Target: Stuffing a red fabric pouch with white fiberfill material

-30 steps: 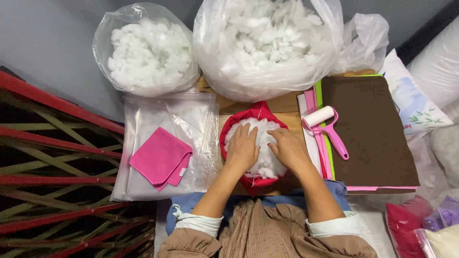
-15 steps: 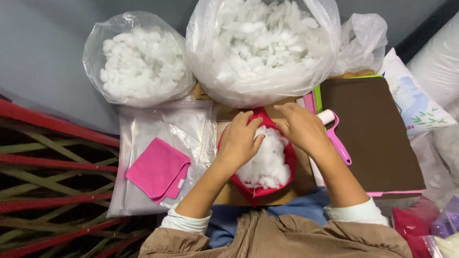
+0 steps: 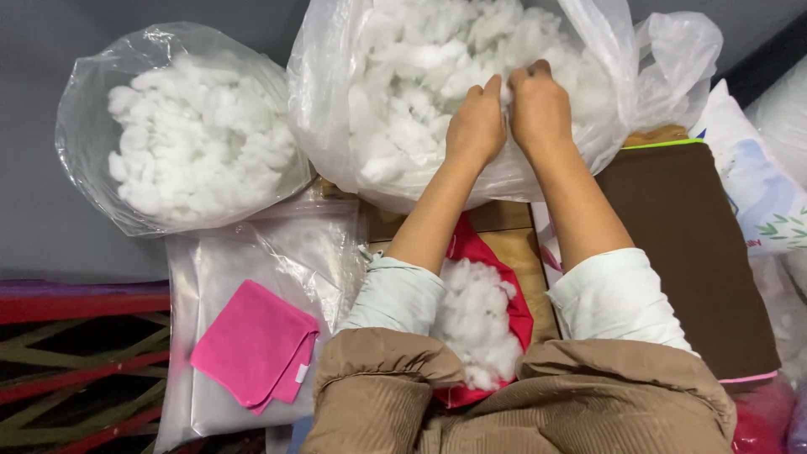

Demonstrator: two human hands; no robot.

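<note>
**Both hands in the big bag of stuffing**

The left hand (image 3: 476,126) and right hand (image 3: 538,108) sit side by side inside the large clear plastic bag of white fibre stuffing (image 3: 403,92) at the worktop's far edge, fingers curled together, pinching a tuft between them. The red fabric cover (image 3: 483,324), part-filled with stuffing, lies at the near edge between the forearms. A folded pink cloth (image 3: 256,353) rests on flat clear bags near the left corner.

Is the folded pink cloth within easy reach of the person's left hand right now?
Probably yes. The left hand is up in the big bag of white stuffing, but the pink cloth lies uncovered on clear plastic bags on that side, nothing blocking it.
</note>
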